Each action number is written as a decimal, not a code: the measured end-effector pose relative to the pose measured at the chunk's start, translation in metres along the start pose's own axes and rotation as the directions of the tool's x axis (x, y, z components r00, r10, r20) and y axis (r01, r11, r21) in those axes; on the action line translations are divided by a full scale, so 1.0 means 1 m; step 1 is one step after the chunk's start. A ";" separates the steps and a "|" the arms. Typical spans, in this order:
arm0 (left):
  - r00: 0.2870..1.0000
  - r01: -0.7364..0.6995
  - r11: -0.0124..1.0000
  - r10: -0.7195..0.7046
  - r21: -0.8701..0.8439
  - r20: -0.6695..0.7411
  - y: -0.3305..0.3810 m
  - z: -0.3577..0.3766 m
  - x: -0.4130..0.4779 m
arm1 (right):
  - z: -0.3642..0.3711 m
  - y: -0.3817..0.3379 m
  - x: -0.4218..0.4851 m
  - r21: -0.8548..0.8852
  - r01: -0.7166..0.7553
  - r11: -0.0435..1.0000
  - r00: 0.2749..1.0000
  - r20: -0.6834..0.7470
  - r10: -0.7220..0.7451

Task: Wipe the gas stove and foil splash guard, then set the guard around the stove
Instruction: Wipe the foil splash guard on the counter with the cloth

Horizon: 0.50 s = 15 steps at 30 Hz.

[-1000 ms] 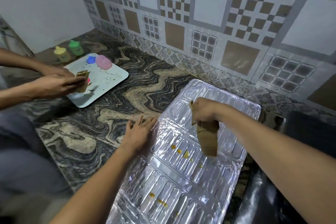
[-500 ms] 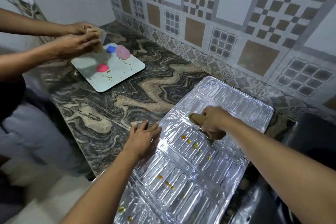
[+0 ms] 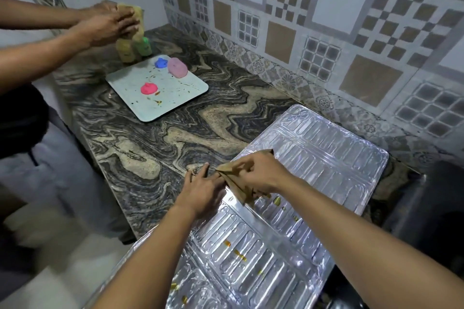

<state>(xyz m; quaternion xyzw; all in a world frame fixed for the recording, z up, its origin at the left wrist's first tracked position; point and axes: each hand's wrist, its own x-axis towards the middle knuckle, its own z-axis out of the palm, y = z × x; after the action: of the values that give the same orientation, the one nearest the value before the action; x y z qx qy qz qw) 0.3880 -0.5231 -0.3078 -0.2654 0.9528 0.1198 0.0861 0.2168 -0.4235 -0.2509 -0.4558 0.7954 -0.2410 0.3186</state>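
Observation:
The foil splash guard (image 3: 321, 158) lies flat on the marble counter, its near end hanging over the counter's front edge. Yellow-brown stains dot its middle and near panels. My right hand (image 3: 261, 175) grips a brown cloth (image 3: 238, 189) at the guard's left edge. My left hand (image 3: 203, 188) lies on that same edge with its fingers touching the cloth. The black gas stove (image 3: 431, 203) shows partly at the right edge, dark and blurred.
Another person's hands (image 3: 110, 22) hold a cloth above yellow and green bottles (image 3: 133, 45) at the far left. A pale tray (image 3: 160, 90) with pink and blue caps lies beside them. The marble counter (image 3: 155, 148) ends at its front edge near my left arm.
My right hand has carried the cloth from the guard's middle to its left edge, meeting my left hand. The other person's hands rose from the tray to above the bottles.

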 end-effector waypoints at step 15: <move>0.998 0.010 0.989 -0.019 0.146 0.054 0.000 0.015 -0.007 | 0.086 0.024 0.023 -0.424 -0.131 0.896 0.975 -0.218 0.039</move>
<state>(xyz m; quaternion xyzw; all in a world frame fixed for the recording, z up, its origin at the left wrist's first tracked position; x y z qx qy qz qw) 0.3955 -0.5154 -0.3208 -0.2619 0.9543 0.0564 0.1325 0.2565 -0.4407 -0.3322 -0.4529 0.8768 -0.0881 0.1355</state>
